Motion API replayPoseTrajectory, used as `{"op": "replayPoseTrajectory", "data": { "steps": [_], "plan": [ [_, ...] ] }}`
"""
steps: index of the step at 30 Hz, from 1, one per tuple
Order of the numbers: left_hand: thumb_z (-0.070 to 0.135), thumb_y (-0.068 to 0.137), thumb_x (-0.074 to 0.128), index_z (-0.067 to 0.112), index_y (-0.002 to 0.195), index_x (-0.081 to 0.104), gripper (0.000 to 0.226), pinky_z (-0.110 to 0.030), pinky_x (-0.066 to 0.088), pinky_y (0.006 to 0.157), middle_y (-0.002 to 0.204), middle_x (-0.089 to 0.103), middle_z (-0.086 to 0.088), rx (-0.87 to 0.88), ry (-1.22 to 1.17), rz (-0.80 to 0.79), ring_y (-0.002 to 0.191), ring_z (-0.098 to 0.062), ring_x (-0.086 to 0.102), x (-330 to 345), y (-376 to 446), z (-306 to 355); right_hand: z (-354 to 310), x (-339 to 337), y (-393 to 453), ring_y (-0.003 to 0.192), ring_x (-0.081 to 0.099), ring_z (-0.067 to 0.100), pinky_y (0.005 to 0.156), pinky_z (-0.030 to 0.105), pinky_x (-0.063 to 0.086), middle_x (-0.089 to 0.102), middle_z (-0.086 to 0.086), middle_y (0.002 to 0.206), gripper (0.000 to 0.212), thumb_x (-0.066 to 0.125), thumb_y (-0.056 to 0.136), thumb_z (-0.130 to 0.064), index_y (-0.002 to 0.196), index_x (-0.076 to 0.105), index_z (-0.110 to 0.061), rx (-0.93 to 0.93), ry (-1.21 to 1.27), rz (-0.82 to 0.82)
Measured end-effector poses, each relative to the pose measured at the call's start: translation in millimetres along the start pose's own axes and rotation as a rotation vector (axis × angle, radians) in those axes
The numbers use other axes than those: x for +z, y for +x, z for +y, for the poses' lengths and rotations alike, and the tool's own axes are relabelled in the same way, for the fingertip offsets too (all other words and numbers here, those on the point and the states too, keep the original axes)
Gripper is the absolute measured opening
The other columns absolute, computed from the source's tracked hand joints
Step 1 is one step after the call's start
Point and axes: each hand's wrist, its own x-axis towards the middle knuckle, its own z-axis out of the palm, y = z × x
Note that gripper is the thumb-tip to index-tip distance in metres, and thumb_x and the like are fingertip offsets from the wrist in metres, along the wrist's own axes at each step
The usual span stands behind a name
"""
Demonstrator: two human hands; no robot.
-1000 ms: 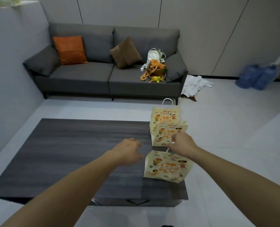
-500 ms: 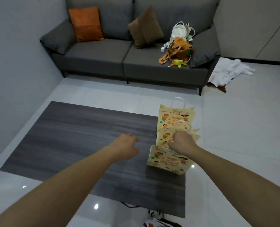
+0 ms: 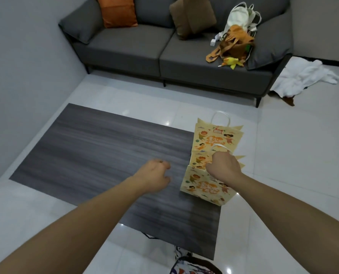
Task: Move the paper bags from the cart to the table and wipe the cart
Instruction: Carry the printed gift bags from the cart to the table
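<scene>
Dark wood-grain table point(image 3: 105, 155) as landmark. Three yellow cartoon-print paper bags along its right edge: far bag point(image 3: 218, 136) flat, white handle past far edge; middle bag point(image 3: 201, 158) overlapped; near bag point(image 3: 206, 187). Right hand point(image 3: 223, 168) curled over near bag's top. Left hand point(image 3: 154, 176) loosely curled above table, holding nothing. Grey sofa point(image 3: 174, 46) beyond table.

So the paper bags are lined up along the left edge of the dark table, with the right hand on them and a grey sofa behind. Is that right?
Not quite. The head view shows the paper bags lined up along the right edge of the dark table, not the left. The rest holds: the right hand is on them, and a grey sofa stands behind.
</scene>
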Motion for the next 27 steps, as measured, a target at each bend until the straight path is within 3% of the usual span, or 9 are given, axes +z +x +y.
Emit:
{"op": "replayPoseTrajectory", "data": {
  "steps": [4,7,10,18,27],
  "plan": [
    [0.036,0.100,0.056,0.013,0.148,0.044,0.054,-0.032,0.037,0.108,0.148,0.047,-0.011,-0.029,-0.014,0.054,0.134,-0.027,0.045,3.6,-18.0,-6.2,-24.1,3.6,-8.3,0.073,0.056,0.019,0.054,0.029,0.042,0.059,0.002,0.081,0.011,0.056,0.090,-0.020,0.082,0.061,-0.013,-0.137,-0.088,0.013],
    [0.035,0.101,0.055,0.012,0.148,0.044,0.054,-0.033,0.036,0.110,0.148,0.047,-0.012,-0.063,-0.017,0.088,0.136,-0.028,0.042,4.5,-42.2,-16.4,-51.7,12.2,-21.4,0.107,0.051,0.027,0.080,0.036,0.045,0.058,0.007,0.113,0.026,0.055,0.096,-0.030,0.116,0.062,-0.014,-0.310,-0.131,0.089],
    [0.034,0.101,0.053,0.011,0.149,0.043,0.054,-0.033,0.037,0.109,0.147,0.047,-0.013,-0.119,-0.028,0.128,0.136,-0.028,0.042,0.3,-77.0,-33.5,-91.5,20.5,-41.9,0.122,0.045,0.024,0.098,0.037,0.044,0.056,0.004,0.128,0.043,0.056,0.097,-0.034,0.137,0.055,-0.020,-0.462,-0.099,0.071],
    [0.035,0.101,0.051,0.015,0.147,0.045,0.051,-0.037,0.037,0.111,0.146,0.047,-0.009,-0.380,-0.095,0.385,0.135,-0.027,0.042,3.6,-237.1,-112.8,-220.2,49.5,-137.0,0.127,0.045,0.026,0.101,0.036,0.044,0.055,0.005,0.135,0.049,0.056,0.098,-0.037,0.143,0.050,-0.020,-0.852,-0.162,0.012],
    [0.040,0.101,0.050,0.021,0.146,0.044,0.049,-0.039,0.039,0.109,0.147,0.045,-0.003,-0.820,-0.218,0.664,0.135,-0.024,0.039,99.4,-524.3,-196.4,-365.2,133.1,-362.8,0.121,0.052,0.028,0.093,0.036,0.048,0.066,0.003,0.123,0.040,0.056,0.098,-0.036,0.133,0.059,-0.017,-1.351,-0.245,-0.020]
  ]
}}
